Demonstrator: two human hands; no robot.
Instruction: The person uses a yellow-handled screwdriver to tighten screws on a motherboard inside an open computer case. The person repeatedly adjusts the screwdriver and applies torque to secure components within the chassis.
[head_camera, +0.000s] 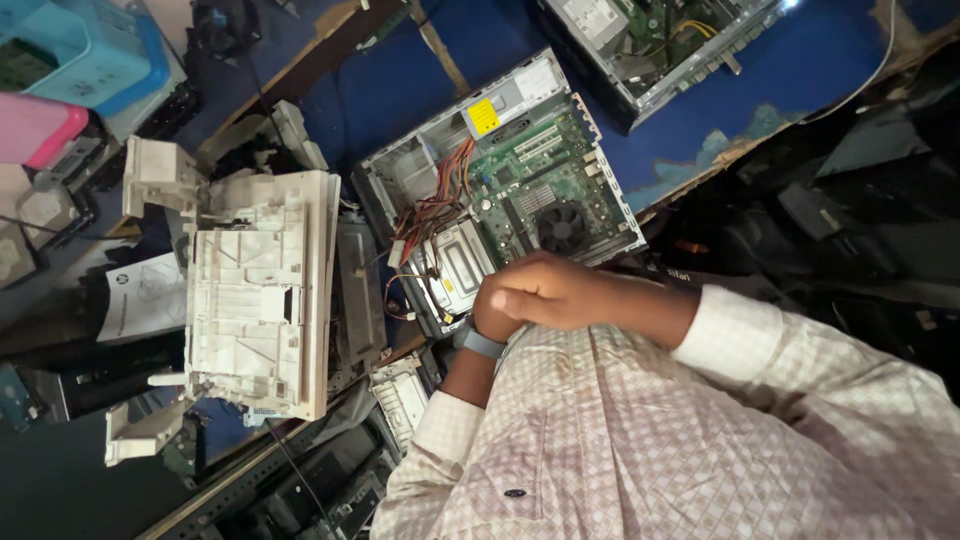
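Note:
My right hand (545, 290) lies curled over my left hand (492, 318), both held close to my chest in a checked shirt. My left hand is mostly covered; a grey-blue wristband (483, 344) shows on its wrist. Neither hand holds an object that I can see. Just beyond the hands lies an open desktop computer case (392, 170) on a blue table. Inside it are a green motherboard (545, 175), a black round fan (563, 228), a bundle of red and orange wires (440, 205) and a metal drive box (462, 262) nearest my hands.
A white, stripped printer body (260, 290) lies left of the case, with a dark flat unit (358, 290) between them. A second open computer case (655, 45) sits at the top. Blue and pink plastic bins (70, 60) are at top left. Dark scrap parts crowd the right and bottom left.

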